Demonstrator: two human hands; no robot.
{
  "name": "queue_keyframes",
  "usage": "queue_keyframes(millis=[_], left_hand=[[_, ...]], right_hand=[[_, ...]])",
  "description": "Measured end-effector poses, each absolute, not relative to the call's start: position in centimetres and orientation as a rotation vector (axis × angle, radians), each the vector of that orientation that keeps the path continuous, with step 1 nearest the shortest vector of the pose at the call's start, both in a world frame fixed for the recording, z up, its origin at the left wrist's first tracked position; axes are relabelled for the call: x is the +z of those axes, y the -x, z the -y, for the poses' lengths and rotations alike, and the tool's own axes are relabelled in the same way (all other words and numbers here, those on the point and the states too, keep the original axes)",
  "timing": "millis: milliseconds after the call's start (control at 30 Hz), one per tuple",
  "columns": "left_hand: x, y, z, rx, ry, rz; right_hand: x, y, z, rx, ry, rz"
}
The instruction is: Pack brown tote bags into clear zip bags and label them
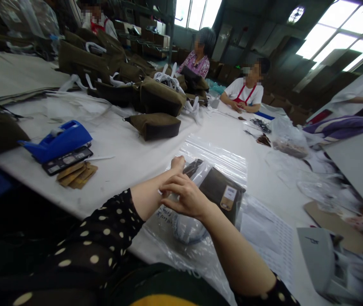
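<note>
A clear plastic bag (213, 154) lies on the table before me, with a dark olive fabric bag (211, 183) inside it. A tan tag with a white label (228, 197) shows on the fabric bag. White wrapping and a rounded, pale padded part show toward me. My left hand (178, 163) is closed at the plastic bag's left edge; what its fingers grip is hidden. My right hand (186, 194) crosses over my left wrist, above the plastic bag. Its fingers are bent and apart, with nothing visible between them.
A blue tape dispenser (62, 138) and brown tags (77, 174) lie at left. Olive bags (156, 125) are heaped behind. A printed sheet (266, 238) and a grey device (317, 259) are at right. Several people sit or stand around the table (130, 163).
</note>
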State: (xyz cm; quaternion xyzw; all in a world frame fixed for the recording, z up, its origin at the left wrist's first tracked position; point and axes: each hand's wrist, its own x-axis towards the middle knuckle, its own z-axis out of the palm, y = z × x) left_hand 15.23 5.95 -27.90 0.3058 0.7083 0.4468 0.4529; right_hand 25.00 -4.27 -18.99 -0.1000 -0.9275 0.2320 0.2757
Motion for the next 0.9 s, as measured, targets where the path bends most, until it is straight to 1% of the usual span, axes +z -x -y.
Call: queue_keyframes(millis=[200, 400, 500, 567, 667, 733, 833, 900], left_hand=[[-28.0, -15.4, -5.9, 1.131, -0.673, -1.751], [-27.8, -15.8, -5.4, 1.158, -0.71, -1.783], [-27.4, -14.0, -4.1, 1.167, -0.784, -1.812], [-27.4, -11.6, -2.1, 1.149, -0.853, -1.834], [-28.5, -7.2, 2.9, 1.01, -0.968, -1.879], [-30.0, -4.8, 6.8, 0.85, -0.996, -1.909], [-32.5, -2.7, 11.3, 0.463, -1.241, -1.831], [-33.1, -2.3, 12.7, 0.397, -1.362, -1.709]], right_hand=[[-19.6, -24.9, 4.7, 0.575, 0.308, 2.406], [-20.4, -25.6, 6.7, 0.352, 0.337, 2.466], [-21.8, -27.1, 8.0, 0.327, 0.366, 2.453], [-22.9, -28.3, 8.2, 0.38, 0.491, 2.369], [-24.6, -29.0, 6.9, 0.464, 0.691, 2.351], [-25.8, -28.0, 5.4, 0.487, 0.691, 2.488], [-27.8, -24.5, 2.9, 0.464, 0.482, 2.804], [-29.0, -21.4, 1.4, 0.423, 0.265, 2.99]])
